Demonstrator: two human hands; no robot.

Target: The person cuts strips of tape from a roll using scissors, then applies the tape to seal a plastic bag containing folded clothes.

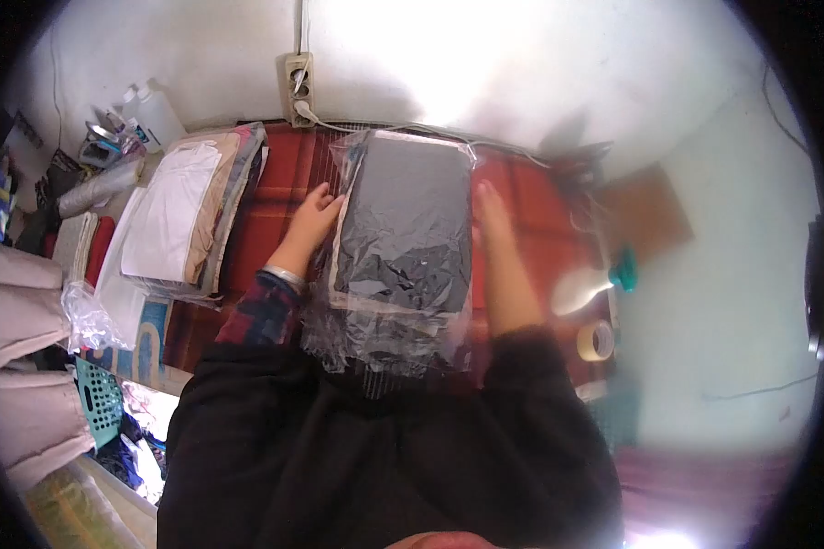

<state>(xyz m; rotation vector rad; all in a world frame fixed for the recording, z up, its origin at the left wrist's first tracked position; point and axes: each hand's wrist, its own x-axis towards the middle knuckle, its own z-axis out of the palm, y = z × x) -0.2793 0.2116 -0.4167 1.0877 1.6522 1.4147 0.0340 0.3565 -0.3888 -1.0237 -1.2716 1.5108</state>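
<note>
In front of me lies a stack of flat folded pieces in see-through plastic (pixel 403 210), dark grey on top with paler layers at its edges. Its plastic is crumpled towards me. My left hand (pixel 319 215) is at the stack's left side, fingers stretched out and the fingertips against the edge. Along the right side runs my right hand (pixel 490 210), fingers extended and slightly blurred; whether it touches the plastic I cannot tell. Neither hand is closed around anything.
A second stack with a white top (pixel 174 206) lies left on the red checked cloth (pixel 279 174). To the right are a spray bottle (pixel 586 288) and a tape roll (pixel 595 341). A power strip (pixel 298 90) hangs on the wall, its cable running behind the stack.
</note>
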